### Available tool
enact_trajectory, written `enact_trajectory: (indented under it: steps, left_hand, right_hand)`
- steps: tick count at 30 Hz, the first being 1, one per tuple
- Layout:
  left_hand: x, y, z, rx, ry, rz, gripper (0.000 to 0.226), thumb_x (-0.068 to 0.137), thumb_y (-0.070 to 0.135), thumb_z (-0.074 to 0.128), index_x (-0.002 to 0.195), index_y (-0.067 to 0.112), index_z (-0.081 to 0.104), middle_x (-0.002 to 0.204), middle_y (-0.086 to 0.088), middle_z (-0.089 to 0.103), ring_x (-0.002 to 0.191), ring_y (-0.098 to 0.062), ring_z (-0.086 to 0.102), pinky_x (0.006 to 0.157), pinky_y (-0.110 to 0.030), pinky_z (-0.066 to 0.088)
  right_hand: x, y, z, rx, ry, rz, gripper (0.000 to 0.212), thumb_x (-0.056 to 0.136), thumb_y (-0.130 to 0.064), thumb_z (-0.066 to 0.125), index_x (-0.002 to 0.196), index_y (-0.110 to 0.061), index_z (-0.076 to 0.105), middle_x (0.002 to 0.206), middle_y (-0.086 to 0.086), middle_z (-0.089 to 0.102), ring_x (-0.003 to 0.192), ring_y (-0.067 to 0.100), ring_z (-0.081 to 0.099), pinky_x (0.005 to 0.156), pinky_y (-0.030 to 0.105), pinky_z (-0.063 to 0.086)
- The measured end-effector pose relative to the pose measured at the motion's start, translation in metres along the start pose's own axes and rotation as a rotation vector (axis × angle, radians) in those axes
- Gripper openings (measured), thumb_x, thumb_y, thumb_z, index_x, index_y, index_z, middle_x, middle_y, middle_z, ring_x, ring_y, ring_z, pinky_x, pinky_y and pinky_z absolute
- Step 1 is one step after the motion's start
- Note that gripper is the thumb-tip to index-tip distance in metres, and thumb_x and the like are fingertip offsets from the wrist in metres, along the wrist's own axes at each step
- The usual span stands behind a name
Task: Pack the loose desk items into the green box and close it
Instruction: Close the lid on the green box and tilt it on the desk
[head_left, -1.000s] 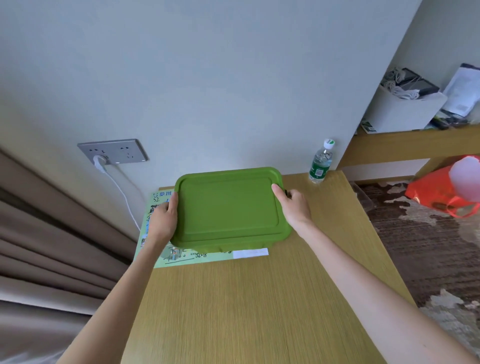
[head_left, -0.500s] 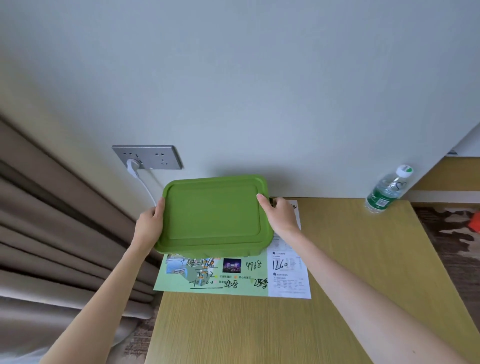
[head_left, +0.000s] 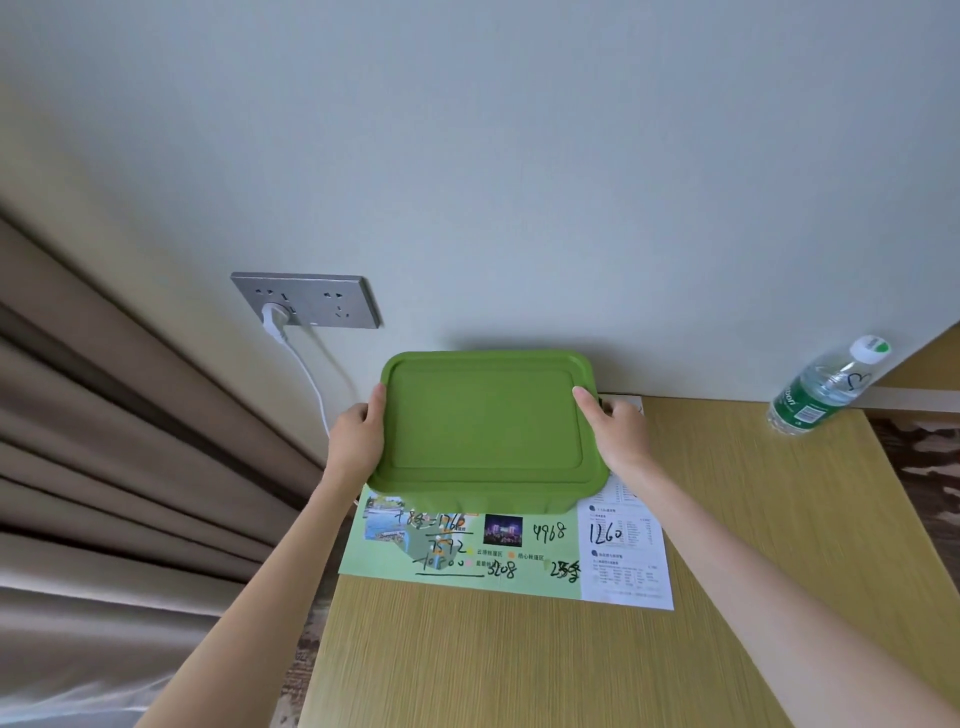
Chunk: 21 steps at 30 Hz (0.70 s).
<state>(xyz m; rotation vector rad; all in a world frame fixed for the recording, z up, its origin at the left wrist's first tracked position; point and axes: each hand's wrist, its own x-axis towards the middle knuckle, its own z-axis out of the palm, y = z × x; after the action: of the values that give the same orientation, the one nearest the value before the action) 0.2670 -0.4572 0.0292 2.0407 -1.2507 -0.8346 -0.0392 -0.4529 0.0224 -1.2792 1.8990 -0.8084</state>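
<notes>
The green box (head_left: 485, 431) sits with its lid on at the back of the wooden desk (head_left: 545, 654), close to the wall. It stands on the far part of a printed leaflet (head_left: 511, 551) with handwritten numbers. My left hand (head_left: 357, 434) grips the box's left edge, thumb on the lid rim. My right hand (head_left: 615, 434) grips the right edge, thumb on the lid's far right corner. The box's contents are hidden under the lid.
A plastic water bottle (head_left: 826, 387) stands at the desk's back right. A wall socket (head_left: 306, 300) with a white plug and cable is on the wall to the left. Brown curtains (head_left: 114, 441) hang left of the desk.
The view has swung left and the box now sits nearer the wall, farther up the leaflet, so more of the leaflet shows. Both hands keep their grip on the box's sides.
</notes>
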Motion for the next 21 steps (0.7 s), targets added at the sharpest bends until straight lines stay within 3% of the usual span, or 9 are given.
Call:
enact_trajectory:
  steps: [13,21]
  left_hand:
    - [0.047,0.001,-0.029,0.004,0.036,0.027,0.056,0.096,0.059,0.037,0.061,0.018,0.023,0.058,-0.001,0.026,0.058,-0.022,0.028,0.053,-0.035,0.020]
    - [0.066,-0.009,-0.025,-0.008,0.023,0.008,0.056,0.096,0.061,0.034,0.064,0.016,0.029,0.060,-0.002,0.031,0.059,-0.023,0.032,0.054,-0.036,0.023]
  right_hand:
    - [0.022,-0.036,0.022,0.004,-0.041,-0.017,0.055,0.093,-0.056,0.051,0.062,-0.016,0.029,0.061,0.001,0.033,0.055,0.020,0.030,0.051,0.031,0.023]
    - [0.031,-0.037,0.039,-0.048,-0.013,-0.003,0.055,0.093,-0.059,0.047,0.064,-0.015,0.033,0.065,0.003,0.042,0.055,0.021,0.036,0.049,0.032,0.027]
